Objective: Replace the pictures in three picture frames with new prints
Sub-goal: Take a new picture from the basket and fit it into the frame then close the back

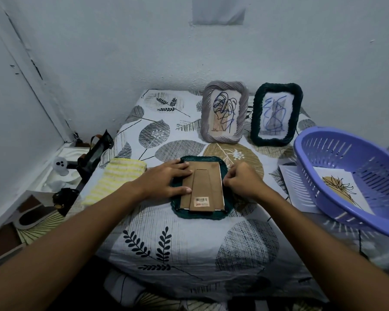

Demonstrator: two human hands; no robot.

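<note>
Centrally, on a leaf-printed cloth (189, 239) over a low surface: 1 dark green frame (227, 204) laid face down, brown cardboard backing (213, 185) upward, folded stand strip running down its middle to a barcode sticker (202, 201) at the near end. Long axis directed away from the body, near short edge closest to the viewer.

Right of it, well apart: purple slotted basket (350, 173), tilted, resting over a white sheet with a leaf print (338, 187), probably 1 of the new prints.

Behind, upright against the wall: 2 further frames, grey frame (224, 112) on the left, second dark green frame (276, 114) on the right, each with a line drawing inside.

Left of the face-down frame: folded yellow striped cloth (119, 178).

Left hand (166, 180) flat on the left half of the backing, fingers straight and spread, pressing down, thumb near the stand strip.

Right hand (243, 180) at the right long edge, fingers curled tight in a pinch at the backing's rim; whether on a retaining tab or the board itself, cannot tell.

Judged step: freeing or securing the backing, right long edge directly under the right fingertips, hence right hand nearer the working point, left hand serving as hold-down.
</note>
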